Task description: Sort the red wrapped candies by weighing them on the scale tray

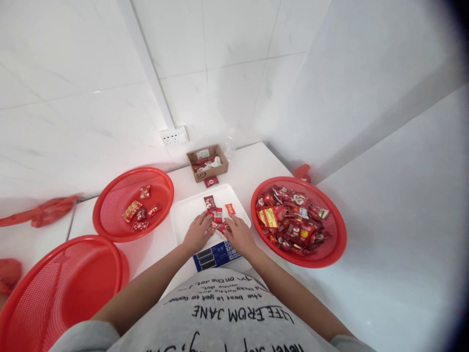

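Small red snack packets (217, 215) lie in a loose pile on the white pan (183, 210) of a weighing scale, whose blue keypad panel (216, 257) faces me. My left hand (198, 234) rests at the pile's left side, fingers spread and touching the packets. From the right, my right hand (239, 235) reaches in with thumb and fingers apart, its fingertips against a red packet (223, 228). One orange-red packet (229, 209) lies just beyond the right fingers. Part of the pile is hidden by both hands.
At right stands a red basket (339, 239) heaped with packets. Another red basket (106, 195) at left holds several packets; a third red basket (32, 288) is nearer. Behind the scale are a cardboard box (216, 172) of packets and one packet (211, 182). A wall socket (174, 136) is behind.
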`<state>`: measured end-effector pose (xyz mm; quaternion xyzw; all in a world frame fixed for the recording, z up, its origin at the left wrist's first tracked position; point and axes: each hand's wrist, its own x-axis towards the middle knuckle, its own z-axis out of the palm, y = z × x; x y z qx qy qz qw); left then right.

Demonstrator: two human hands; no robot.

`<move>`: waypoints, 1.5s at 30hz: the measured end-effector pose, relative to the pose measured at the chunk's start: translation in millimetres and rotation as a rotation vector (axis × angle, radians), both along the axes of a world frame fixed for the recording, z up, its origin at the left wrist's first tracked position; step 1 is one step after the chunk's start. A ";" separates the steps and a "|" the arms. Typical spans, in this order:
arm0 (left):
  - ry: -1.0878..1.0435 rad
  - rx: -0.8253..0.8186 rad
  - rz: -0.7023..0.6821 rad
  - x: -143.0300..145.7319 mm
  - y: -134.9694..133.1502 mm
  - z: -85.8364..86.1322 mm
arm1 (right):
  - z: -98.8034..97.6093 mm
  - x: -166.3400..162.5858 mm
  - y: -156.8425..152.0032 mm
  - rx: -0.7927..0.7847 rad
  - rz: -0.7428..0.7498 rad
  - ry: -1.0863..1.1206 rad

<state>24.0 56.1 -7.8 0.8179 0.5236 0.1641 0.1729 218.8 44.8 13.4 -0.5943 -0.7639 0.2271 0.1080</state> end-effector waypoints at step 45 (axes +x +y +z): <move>0.005 -0.133 -0.038 -0.1 2.3 -7.5 | -6.8 0.8 10.7 -0.076 0.081 0.073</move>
